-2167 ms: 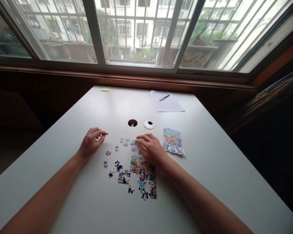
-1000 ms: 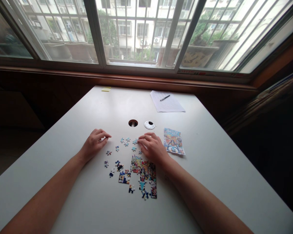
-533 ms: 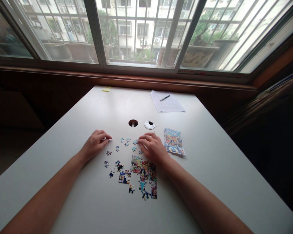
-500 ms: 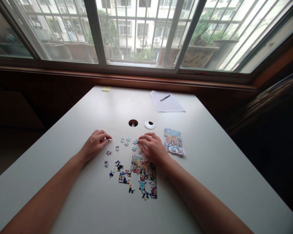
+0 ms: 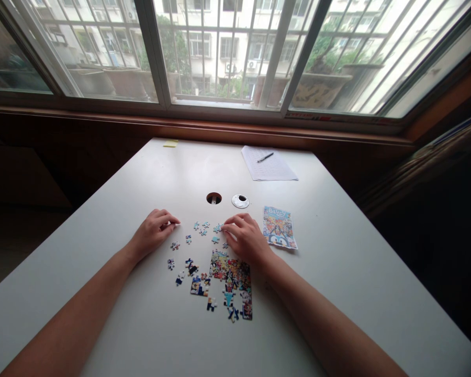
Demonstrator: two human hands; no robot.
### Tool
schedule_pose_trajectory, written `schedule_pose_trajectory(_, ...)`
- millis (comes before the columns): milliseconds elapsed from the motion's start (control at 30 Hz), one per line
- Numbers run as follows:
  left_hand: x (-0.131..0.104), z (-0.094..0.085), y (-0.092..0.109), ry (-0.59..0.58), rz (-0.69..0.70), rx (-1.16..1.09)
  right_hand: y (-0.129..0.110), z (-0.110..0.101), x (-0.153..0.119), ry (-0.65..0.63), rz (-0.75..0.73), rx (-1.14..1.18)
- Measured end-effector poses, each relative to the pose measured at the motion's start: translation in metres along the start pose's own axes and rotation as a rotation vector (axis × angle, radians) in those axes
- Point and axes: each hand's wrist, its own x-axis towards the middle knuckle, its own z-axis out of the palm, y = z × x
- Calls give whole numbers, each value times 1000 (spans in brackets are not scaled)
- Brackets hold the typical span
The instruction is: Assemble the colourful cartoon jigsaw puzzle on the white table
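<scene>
My left hand (image 5: 154, 230) rests on the white table, left of the loose puzzle pieces. Its fingers are loosely bent with a small gap above the thumb, and nothing shows in them. My right hand (image 5: 245, 234) lies above the partly joined jigsaw puzzle (image 5: 230, 269), fingers and thumb apart. The index fingertip reaches the edge of a light-blue puzzle piece (image 5: 217, 228), which lies on the table. Below the thumb is another small piece (image 5: 225, 245). A light-blue piece (image 5: 215, 240) sits between them. A joined dark-blue section (image 5: 198, 286) lies left of the main puzzle.
Right of my right hand lies a colourful picture sheet (image 5: 279, 228). Beyond are a round hole (image 5: 214, 198) in the table and its metal cover (image 5: 240, 201). Paper sheets (image 5: 275, 170) with a pen (image 5: 265, 157) lie farther back. Several loose pieces (image 5: 175, 245) are scattered left of the puzzle.
</scene>
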Motion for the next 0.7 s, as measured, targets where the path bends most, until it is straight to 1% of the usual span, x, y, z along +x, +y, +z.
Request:
schedule_pose_trajectory(367, 0, -1, 1, -12, 5, -2, -2, 1, -1, -14, -40, -7)
schedule_pose_trajectory(700, 0, -1, 2, -13, 5, 9, -7, 2, -3, -67, -81, 18)
